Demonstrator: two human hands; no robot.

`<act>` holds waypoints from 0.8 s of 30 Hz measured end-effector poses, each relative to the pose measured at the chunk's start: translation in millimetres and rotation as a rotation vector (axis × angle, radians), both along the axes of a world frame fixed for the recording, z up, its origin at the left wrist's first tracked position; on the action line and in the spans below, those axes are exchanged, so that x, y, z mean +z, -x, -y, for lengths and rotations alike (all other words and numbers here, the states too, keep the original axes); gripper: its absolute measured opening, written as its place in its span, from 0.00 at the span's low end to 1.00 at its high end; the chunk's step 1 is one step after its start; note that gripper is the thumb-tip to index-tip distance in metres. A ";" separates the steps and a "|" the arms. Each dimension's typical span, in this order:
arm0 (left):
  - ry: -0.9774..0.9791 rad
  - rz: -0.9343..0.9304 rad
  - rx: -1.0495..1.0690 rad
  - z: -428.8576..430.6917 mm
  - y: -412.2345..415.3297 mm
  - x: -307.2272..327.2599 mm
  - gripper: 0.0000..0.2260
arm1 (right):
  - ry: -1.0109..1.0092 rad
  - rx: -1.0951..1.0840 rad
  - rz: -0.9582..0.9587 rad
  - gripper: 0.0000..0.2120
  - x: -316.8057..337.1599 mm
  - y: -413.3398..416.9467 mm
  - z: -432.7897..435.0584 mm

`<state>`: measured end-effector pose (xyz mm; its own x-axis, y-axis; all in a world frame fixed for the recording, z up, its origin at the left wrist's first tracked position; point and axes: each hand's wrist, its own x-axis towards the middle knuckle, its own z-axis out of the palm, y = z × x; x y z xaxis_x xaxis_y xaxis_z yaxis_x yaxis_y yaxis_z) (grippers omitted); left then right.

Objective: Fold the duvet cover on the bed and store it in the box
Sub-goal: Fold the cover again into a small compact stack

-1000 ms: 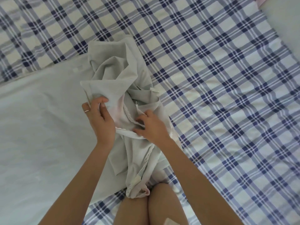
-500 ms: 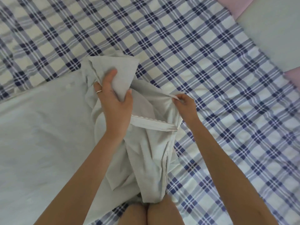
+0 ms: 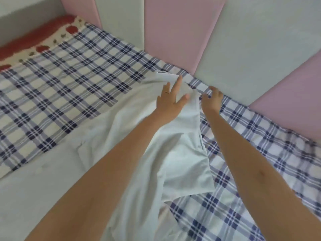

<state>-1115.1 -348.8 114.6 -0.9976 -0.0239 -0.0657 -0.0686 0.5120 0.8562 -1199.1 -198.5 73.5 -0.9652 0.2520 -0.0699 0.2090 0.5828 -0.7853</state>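
The pale grey-white duvet cover (image 3: pixel 175 153) lies stretched across the checked bed sheet (image 3: pixel 69 87), its far corner reaching almost to the padded headboard. My left hand (image 3: pixel 171 100) lies flat on that far corner with fingers spread and a ring showing. My right hand (image 3: pixel 211 100) is just to the right, fingers curled at the cover's edge where it meets the sheet; what they pinch is not plain. Both arms reach far forward. No box is in view.
A padded headboard of pink (image 3: pixel 178 32) and grey (image 3: pixel 251 40) panels runs along the far side. A red and cream floral cloth (image 3: pixel 40 42) lies at the back left. A plain grey expanse of the cover (image 3: pixel 34 188) spreads at the left.
Both hands carried the bunched cover away from my knees and stretched it out toward the headboard. My left hand let go its grip and now lies flat. The view tilted up.
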 end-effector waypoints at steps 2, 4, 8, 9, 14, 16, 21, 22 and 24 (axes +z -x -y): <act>0.142 -0.002 -0.044 -5.2 -44.2 -28.4 0.22 | 0.009 -0.074 0.086 0.13 -11.8 -17.2 -32.5; 0.307 0.127 -0.107 -3.5 -104.7 -67.6 0.20 | -0.027 -0.030 0.310 0.07 -37.9 -55.0 -69.4; 0.602 0.459 -0.174 10.9 -204.4 -126.9 0.21 | 0.047 -0.046 0.711 0.28 -105.6 -158.1 -122.1; 0.613 0.476 -0.140 13.8 -220.6 -133.4 0.21 | 0.137 -0.065 0.719 0.32 -120.7 -175.9 -127.0; 0.584 0.538 0.032 1.4 -283.4 -148.3 0.22 | 0.705 -0.173 0.754 0.22 -139.9 -230.6 -118.7; 0.535 0.633 0.051 -11.9 -295.0 -145.4 0.23 | 0.816 -0.184 0.787 0.23 -137.5 -242.9 -110.9; 0.396 0.770 -0.063 -47.2 -295.9 -138.7 0.26 | 0.463 -0.319 0.526 0.10 -91.7 -195.6 -135.7; 0.348 0.744 -0.117 -54.5 -291.2 -137.3 0.27 | 0.362 -0.316 0.406 0.11 -74.0 -173.7 -147.8; 0.302 0.668 -0.254 -68.0 -278.3 -133.6 0.28 | 0.143 -0.240 0.252 0.14 -47.2 -134.1 -169.7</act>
